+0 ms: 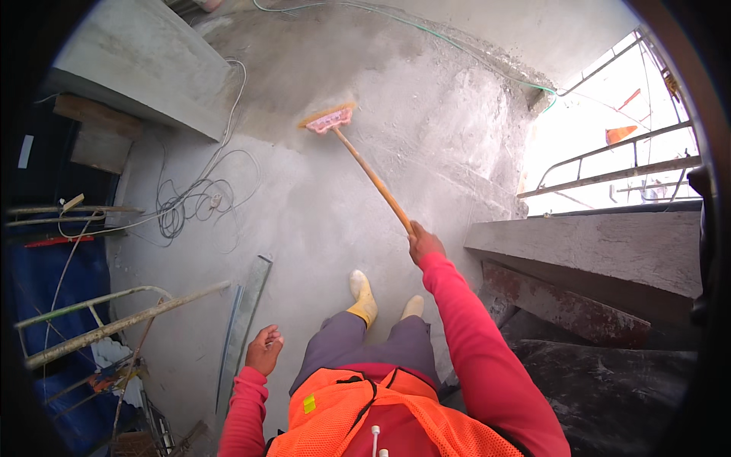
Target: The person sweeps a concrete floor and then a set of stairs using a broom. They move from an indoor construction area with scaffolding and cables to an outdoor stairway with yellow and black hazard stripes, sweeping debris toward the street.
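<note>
Broom [366, 172] out ahead of the person, upper mid-view, head away from body, wood handle running back at a slant to the R hand [425, 245]. R fingers closed round the handle nr its end, thumb side up along the wood; firm wrap. L hand [264, 349] empty: fingers loosely curled, part open, held out low at L side; nearest item = long straight metal strip [244, 316] on the floor, approx. alongside. Broom head: pink block w/ flat yellow-orange edge, a bit blurred; can't tell if bristles touch. Handle round, smooth, yellow-brown. Floor [304, 236]: grey concrete, dusty, fairly smooth, w/ darker patch beyond broom head & rough, pale-streaked area to its R. Thin grey cable [173, 217] in loose loops on floor, L. Green hose [430, 32], slim, curving along far wall base. Boots [364, 298] pale w/ yellow cuff, on floor below handle. Vest [343, 407] orange, mesh fabric, over red long sleeves. R side: thick concrete ledge [586, 244], rough-faced, w/ scuffed reddish board [563, 305] below. Lower L: tubular metal frame [122, 329], worn, stained.
</note>
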{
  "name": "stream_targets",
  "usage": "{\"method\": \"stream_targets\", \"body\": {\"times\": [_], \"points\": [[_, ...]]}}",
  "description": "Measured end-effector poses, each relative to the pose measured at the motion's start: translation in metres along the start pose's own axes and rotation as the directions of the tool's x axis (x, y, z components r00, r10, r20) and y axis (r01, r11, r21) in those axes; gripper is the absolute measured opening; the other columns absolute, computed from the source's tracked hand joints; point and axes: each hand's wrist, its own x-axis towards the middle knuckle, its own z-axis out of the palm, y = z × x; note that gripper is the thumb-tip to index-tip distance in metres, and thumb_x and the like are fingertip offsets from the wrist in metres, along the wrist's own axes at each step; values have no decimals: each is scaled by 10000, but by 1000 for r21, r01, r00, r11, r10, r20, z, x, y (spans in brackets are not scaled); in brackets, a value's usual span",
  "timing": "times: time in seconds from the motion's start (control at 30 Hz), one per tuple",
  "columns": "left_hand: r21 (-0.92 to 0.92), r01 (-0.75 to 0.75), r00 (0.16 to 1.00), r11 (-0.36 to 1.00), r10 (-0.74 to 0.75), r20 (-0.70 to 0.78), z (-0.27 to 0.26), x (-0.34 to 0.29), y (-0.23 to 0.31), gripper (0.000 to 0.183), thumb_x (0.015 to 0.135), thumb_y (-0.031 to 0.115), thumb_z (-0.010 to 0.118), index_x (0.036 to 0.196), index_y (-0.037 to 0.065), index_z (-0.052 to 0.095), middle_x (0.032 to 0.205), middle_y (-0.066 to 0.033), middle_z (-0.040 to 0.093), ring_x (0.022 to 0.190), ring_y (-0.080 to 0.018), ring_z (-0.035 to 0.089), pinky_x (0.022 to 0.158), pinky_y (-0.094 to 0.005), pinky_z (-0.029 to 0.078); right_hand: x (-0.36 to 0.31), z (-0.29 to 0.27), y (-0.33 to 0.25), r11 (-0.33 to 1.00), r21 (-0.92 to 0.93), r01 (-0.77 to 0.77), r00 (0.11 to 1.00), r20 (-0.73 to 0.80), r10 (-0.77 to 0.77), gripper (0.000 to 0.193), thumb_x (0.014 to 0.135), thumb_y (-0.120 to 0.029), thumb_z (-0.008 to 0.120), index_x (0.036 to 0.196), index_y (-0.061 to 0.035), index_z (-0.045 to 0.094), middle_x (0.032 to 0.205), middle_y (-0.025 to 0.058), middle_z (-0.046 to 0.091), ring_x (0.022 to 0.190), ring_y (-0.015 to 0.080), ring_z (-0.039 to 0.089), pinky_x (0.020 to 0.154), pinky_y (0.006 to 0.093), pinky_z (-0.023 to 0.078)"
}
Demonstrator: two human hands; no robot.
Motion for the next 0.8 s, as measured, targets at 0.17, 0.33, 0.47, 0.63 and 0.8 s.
{"method": "stream_targets", "body": {"times": [0.17, 0.33, 0.47, 0.63, 0.8], "points": [[130, 225, 973, 966, -230, 31, -30, 12, -58, 493, 908, 272, 704, 1324, 24, 610, 1107, -143, 717, 1019, -240, 692, 902, -352, 539, -175, -22, 104, 999, -36, -5, 994, -112, 1, 451, 965, -290, 597, 1409, -233, 536, 1000, 236, 701, 923, 469, 664, 810, 575, 518], [372, 376, 891, 849, -442, 106, -34, 6, -90, 508, 898, 310, 708, 1307, 22, 621, 1090, -143, 724, 1005, -256, 697, 895, -352, 537, -294, -24, 190, 952, -42, -303, 953, -8, 303, 439, 978, -289, 581, 1412, -234, 548, 1033, 184, 726, 949, 445, 678, 840, 547, 528], [355, 358, 891, 864, -429, 146, -18, 35, -42, 505, 904, 320, 703, 1307, 28, 618, 1072, -134, 722, 993, -248, 693, 894, -353, 535, -235, -26, 189, 904, -140, -403, 909, 58, 414, 445, 982, -284, 579, 1423, -248, 534, 1000, 204, 721, 946, 441, 680, 836, 552, 523], [140, 123, 985, 982, -138, 105, 28, 97, 87, 469, 928, 251, 691, 1329, 29, 594, 1138, -142, 696, 1033, -242, 667, 905, -361, 525, -11, -48, 128, 949, -170, -264, 956, 84, 281, 415, 1000, -329, 534, 1408, -260, 507, 930, 236, 705, 881, 468, 667, 784, 583, 520], [114, -98, 987, 989, 81, 142, 69, 117, 191, 452, 938, 223, 694, 1338, 40, 590, 1156, -137, 695, 1049, -237, 667, 909, -361, 523, 129, -83, 82, 997, -42, -68, 997, 21, 68, 425, 1019, -309, 514, 1439, -253, 478, 952, 237, 708, 898, 460, 670, 793, 570, 525]]}}
